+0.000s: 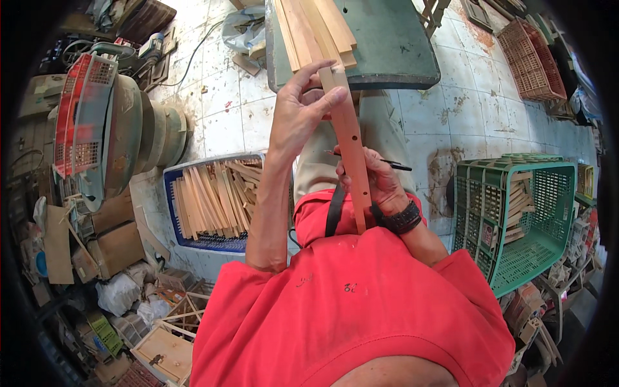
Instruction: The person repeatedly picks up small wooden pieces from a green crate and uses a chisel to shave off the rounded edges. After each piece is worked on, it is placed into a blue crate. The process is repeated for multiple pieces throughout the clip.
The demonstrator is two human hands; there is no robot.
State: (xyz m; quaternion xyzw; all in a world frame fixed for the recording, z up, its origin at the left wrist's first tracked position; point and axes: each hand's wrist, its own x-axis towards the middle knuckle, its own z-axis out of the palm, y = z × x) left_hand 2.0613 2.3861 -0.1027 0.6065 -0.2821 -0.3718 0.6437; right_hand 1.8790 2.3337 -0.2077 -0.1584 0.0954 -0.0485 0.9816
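Note:
A wooden slat (345,129) with two dark holes stands lengthwise between my body and the green table (406,51), its lower end against my red shirt. My left hand (300,109) grips its top end, thumb across the face. My right hand (380,184) is closed lower on the slat and also holds a black pen (393,164) crosswise. Just beyond the slat's top, a stack of wooden slats (303,29) lies on the green table.
A blue crate (245,244) of slats sits on the tiled floor at left. A green plastic crate (535,258) holding slats is at right. A machine (122,129) with a red basket is at upper left. A red crate (525,51) is at upper right; clutter lines both sides.

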